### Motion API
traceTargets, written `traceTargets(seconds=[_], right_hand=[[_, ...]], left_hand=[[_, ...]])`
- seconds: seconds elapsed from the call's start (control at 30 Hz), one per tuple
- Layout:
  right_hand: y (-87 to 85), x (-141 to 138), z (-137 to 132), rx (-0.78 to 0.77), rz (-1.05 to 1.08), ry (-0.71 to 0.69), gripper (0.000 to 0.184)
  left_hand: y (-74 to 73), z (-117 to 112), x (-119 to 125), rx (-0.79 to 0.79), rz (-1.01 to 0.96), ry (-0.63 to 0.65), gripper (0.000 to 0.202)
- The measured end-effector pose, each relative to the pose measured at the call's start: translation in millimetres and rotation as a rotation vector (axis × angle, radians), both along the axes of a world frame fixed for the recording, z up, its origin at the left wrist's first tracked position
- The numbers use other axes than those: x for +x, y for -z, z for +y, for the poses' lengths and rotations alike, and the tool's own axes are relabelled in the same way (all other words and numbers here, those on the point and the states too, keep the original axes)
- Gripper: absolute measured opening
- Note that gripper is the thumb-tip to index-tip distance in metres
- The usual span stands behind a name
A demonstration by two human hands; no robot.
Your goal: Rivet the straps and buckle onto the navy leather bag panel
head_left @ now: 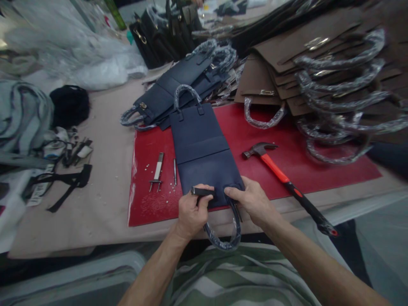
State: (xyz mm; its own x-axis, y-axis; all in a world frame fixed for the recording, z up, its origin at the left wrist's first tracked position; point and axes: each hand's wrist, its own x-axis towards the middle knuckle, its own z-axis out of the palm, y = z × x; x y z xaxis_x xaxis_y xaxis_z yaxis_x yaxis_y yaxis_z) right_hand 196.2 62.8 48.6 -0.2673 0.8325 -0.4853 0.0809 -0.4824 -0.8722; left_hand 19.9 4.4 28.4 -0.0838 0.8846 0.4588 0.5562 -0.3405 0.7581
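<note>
A navy leather bag panel (204, 140) lies flat on a red mat (153, 178), with a plastic-wrapped handle at its far end and another handle (223, 244) hanging over the table's near edge. My left hand (193, 212) is closed around a short dark metal bar-shaped tool (203, 192) over the panel's near end; its lower end is hidden. My right hand (255, 199) pinches the panel's near right edge, thumb on top beside the handle's base. Left of the panel are a pronged metal punch (157, 170) and a thin metal rod (175, 171). Right of it rests a claw hammer (277, 168).
Brown bag panels (306, 51) with wrapped handles are stacked at the right. More navy panels (178, 80) lie behind. Black straps (70, 182) and a dark cloth bundle (70, 104) are at the left, with clear plastic (105, 68) further back.
</note>
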Motion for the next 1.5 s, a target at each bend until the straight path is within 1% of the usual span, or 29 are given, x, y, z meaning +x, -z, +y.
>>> traceTargets(seconds=[0.07,0.17,0.27,0.33,0.4,0.47,0.53,0.6,0.67,0.7,0.77,0.83,0.87,0.93,1.0,1.03,1.07,1.1,1.13,1.17,1.23,1.3,1.33,1.37,1.4,1.43,1.47,1.5], right_hand=[[-2.3,2.7,-0.3,0.134,-0.202,-0.07,0.032],[-9.4,9.2,-0.6,0.284,-0.553,-0.215,0.034],[-17.1,17.1,-1.9,0.397,-0.863,-0.367,0.035],[-21.0,23.8,-3.1,0.442,-0.977,-0.415,0.035],[-23.6,33.3,-3.3,0.469,-1.024,-0.417,0.033],[-24.4,46.4,-1.9,0.509,-1.079,-0.369,0.031],[-22.6,62.9,1.7,0.607,-1.189,-0.277,0.027],[-18.3,80.5,7.4,0.75,-1.324,-0.213,0.025],[-12.4,96.3,14.9,0.847,-1.427,-0.235,0.025],[-9.6,102.7,19.1,0.855,-1.445,-0.253,0.023],[-5.7,111.7,27.8,0.794,-1.38,-0.272,0.016],[-5.7,115.8,35.5,0.633,-1.177,-0.245,0.01],[-7.3,116.2,38.3,0.514,-1.015,-0.226,0.01],[-13.4,113.9,41.0,0.204,-0.61,-0.186,0.014],[-23.4,108.0,39.1,-0.08,-0.238,-0.131,0.016],[-30.1,104.1,36.5,-0.164,-0.125,-0.106,0.017],[-38.2,99.7,32.9,-0.193,-0.076,-0.087,0.019],[-47.7,95.2,28.3,-0.155,-0.076,-0.069,0.021],[-58.1,90.6,23.0,-0.059,-0.112,-0.061,0.024],[-69.0,86.3,17.2,0.083,-0.168,-0.059,0.028],[-88.6,78.8,5.5,0.452,-0.324,-0.057,0.037],[-100.6,73.6,-3.6,0.802,-0.507,-0.08,0.038],[-103.3,71.9,-6.4,0.937,-0.596,-0.134,0.037],[-104.9,70.9,-7.7,1.034,-0.68,-0.216,0.036],[-106.5,70.6,-7.7,1.087,-0.759,-0.325,0.034],[-109.6,70.9,-6.8,1.109,-0.825,-0.434,0.032],[-114.9,71.5,-5.4,1.117,-0.877,-0.509,0.031],[-122.9,72.3,-4.1,1.127,-0.908,-0.533,0.03]], left_hand=[[1.3,0.4,1.0,0.005,0.019,0.001,0.013],[3.9,0.7,2.0,0.012,0.048,-0.003,0.013],[5.7,0.8,3.3,0.017,0.09,0.003,0.012],[5.7,0.8,4.5,0.022,0.123,0.011,0.012],[5.0,0.8,6.0,0.026,0.159,0.019,0.012],[4.1,1.0,7.6,0.025,0.199,0.028,0.013],[3.5,1.3,8.9,0.018,0.226,0.025,0.012],[3.6,1.7,9.9,0.011,0.229,0.013,0.012],[4.5,2.2,10.6,0.009,0.221,0.005,0.012],[5.2,2.5,10.8,0.01,0.221,0.005,0.013],[6.8,3.1,11.2,0.017,0.225,0.009,0.013],[8.7,3.7,11.6,0.019,0.226,0.016,0.013],[9.6,4.0,11.9,0.017,0.223,0.018,0.012],[11.1,4.7,12.7,0.017,0.212,0.017,0.012],[12.3,5.5,13.6,0.014,0.199,0.012,0.012],[12.8,5.8,14.0,0.012,0.193,0.009,0.012],[13.2,6.1,14.4,0.008,0.188,0.007,0.012],[13.7,6.4,14.6,0.003,0.184,0.006,0.013],[14.0,6.6,14.7,-0.003,0.183,0.006,0.013],[14.4,6.8,14.7,-0.007,0.184,0.007,0.013],[14.9,7.1,14.6,-0.014,0.189,0.015,0.014],[15.1,7.3,14.4,-0.009,0.196,0.017,0.014],[15.1,7.4,14.4,-0.006,0.199,0.013,0.014],[15.1,7.4,14.4,-0.003,0.203,0.011,0.013],[15.1,7.4,14.4,-0.003,0.206,0.012,0.013],[15.1,7.3,14.3,-0.005,0.21,0.015,0.012],[15.2,7.2,14.2,-0.007,0.213,0.021,0.012],[15.3,7.2,14.0,-0.009,0.214,0.026,0.013]])
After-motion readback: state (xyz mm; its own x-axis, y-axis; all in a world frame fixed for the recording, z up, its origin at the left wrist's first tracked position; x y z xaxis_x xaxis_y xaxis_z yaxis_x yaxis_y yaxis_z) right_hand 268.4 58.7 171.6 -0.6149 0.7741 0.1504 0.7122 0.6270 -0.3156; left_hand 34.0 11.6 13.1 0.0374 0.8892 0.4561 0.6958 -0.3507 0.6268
